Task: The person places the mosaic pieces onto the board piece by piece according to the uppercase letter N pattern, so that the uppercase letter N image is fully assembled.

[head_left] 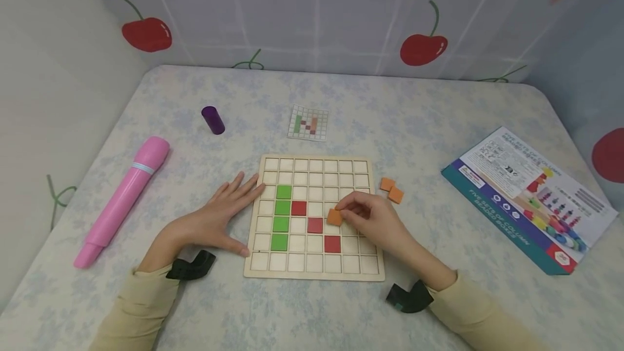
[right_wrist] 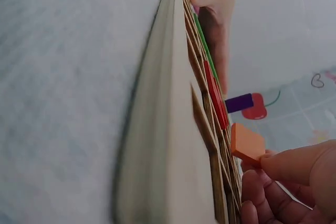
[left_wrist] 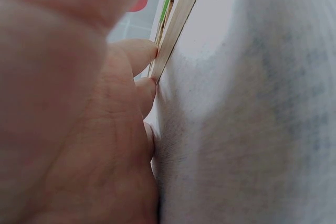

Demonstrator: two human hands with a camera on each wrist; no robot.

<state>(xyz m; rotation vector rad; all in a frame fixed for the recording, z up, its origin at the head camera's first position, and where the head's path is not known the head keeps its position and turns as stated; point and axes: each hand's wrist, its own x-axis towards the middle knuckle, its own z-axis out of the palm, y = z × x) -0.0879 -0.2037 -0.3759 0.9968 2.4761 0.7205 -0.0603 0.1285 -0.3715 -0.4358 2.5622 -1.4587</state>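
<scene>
A wooden grid board (head_left: 312, 274) lies on the table. Several green tiles (head_left: 280, 225) fill a column at its left, and three red tiles (head_left: 314, 225) step diagonally down to the right. My right hand (head_left: 372, 218) pinches an orange square tile (head_left: 334, 217) between thumb and fingers over the board, right of the middle red tile. In the right wrist view this orange tile (right_wrist: 248, 142) is tilted at the fingertips. Spread flat on the table, my left hand (head_left: 212, 223) touches the board's left edge with thumb and fingertips. Two loose orange tiles (head_left: 395, 194) lie right of the board.
Behind the board lies a small grid card (head_left: 308, 123) with a coloured pattern. A purple cylinder (head_left: 213, 120) stands at back left, near a long pink wand-shaped object (head_left: 124, 199). On the right lies a printed box (head_left: 528, 199). Patterned curtain-like walls border the table.
</scene>
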